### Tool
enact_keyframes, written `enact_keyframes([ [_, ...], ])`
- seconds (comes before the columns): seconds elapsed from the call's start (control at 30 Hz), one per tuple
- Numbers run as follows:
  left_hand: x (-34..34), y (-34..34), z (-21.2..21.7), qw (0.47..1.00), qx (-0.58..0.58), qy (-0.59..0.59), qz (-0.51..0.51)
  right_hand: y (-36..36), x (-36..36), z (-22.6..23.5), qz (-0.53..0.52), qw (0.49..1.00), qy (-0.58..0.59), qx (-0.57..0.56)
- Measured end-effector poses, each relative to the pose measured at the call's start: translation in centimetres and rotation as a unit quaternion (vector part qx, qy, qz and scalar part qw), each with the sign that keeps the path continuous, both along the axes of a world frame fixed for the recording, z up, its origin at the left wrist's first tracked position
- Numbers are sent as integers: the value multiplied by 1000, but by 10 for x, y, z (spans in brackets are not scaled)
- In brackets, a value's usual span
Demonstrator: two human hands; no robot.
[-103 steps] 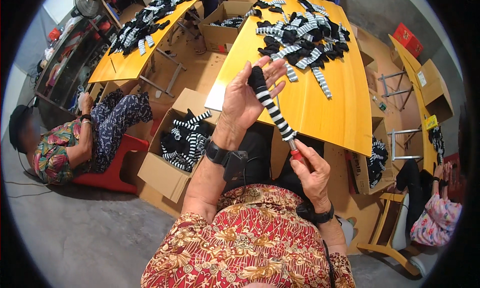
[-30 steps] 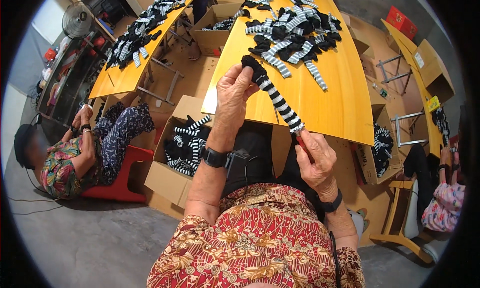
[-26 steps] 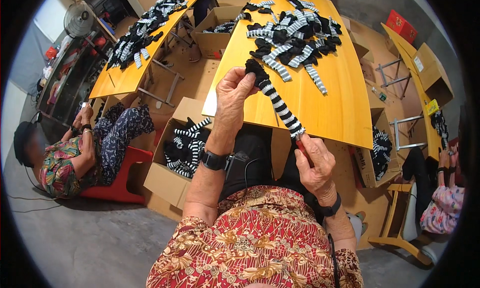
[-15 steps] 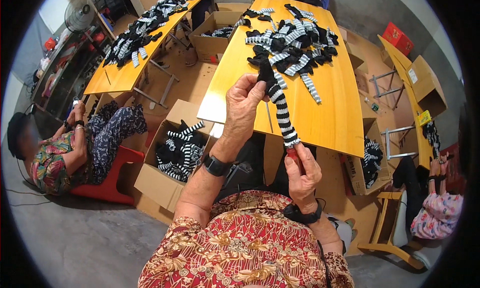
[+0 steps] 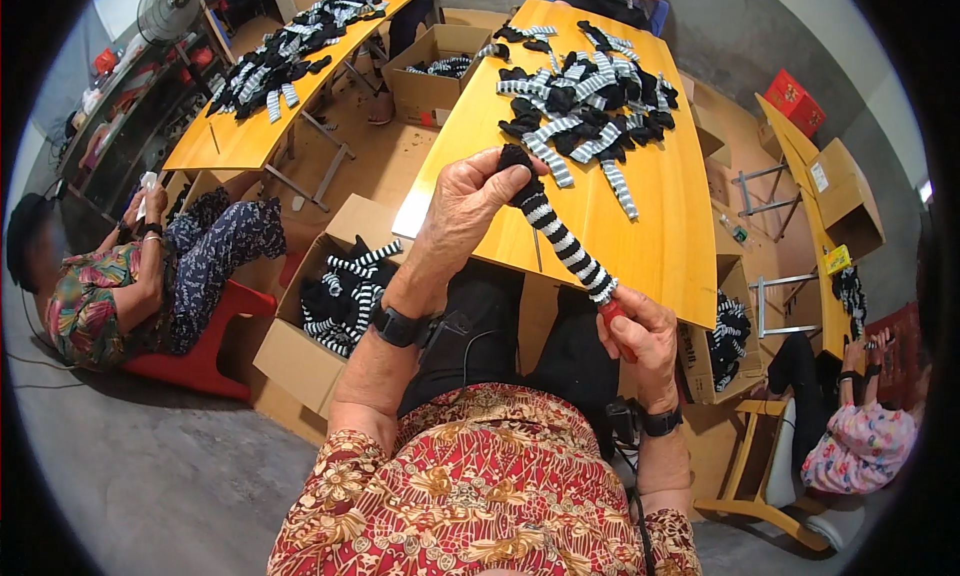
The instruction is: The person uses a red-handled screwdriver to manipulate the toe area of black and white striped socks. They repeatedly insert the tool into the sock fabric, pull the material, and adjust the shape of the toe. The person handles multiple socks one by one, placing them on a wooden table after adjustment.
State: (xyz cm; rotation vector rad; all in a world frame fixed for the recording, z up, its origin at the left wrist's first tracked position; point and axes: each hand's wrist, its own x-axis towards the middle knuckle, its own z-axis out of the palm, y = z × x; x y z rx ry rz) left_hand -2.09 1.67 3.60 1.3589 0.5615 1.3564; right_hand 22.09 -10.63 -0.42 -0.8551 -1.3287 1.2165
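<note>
A black-and-white striped knitted sock (image 5: 562, 240) is stretched between my hands above the near edge of the yellow table (image 5: 675, 241). Its black end is pinched between the thumb and fingers of my left hand (image 5: 465, 198). My right hand (image 5: 645, 338) is closed around a red handle (image 5: 611, 313) at the white cuff; whatever part of this tool lies inside the knit is hidden. Farther off on the tabletop lies a loose heap of similar black and striped socks (image 5: 590, 86). A thin dark rod (image 5: 537, 250) stands at the table's near edge, below the sock.
Open cardboard boxes of striped socks stand at my left (image 5: 285, 361) and right (image 5: 705, 361). Another heaped table (image 5: 225, 154) is at the far left. One person sits at the left (image 5: 110, 296), another at the right (image 5: 860, 441); a third sits beyond my table (image 5: 605, 1).
My right hand has moved right and slightly down with the red handle. My left hand has shifted a little left, so the sock slants more. The camera view has tilted slightly.
</note>
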Motion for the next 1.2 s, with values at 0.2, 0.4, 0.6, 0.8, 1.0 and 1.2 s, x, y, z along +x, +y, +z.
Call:
enact_keyframes([
  [0.2,7,9,-19,980,44,104,166,-11,-37,-5,-98,993,40,-44],
  [0.4,12,4,-26,971,31,94,220,-13,-68,-4,-179,925,-278,189],
  [0.6,3,16,-36,983,-12,-68,172,-16,-58,4,34,982,88,-164],
  [0.8,19,13,-36,975,-3,-81,206,-19,-86,-2,-52,984,120,-123],
  [1.0,5,8,-34,985,-38,-99,135,-11,-57,-13,-88,992,-84,-25],
  [1.2,-26,14,-11,990,132,-1,48,-7,-18,0,47,992,80,-88],
])
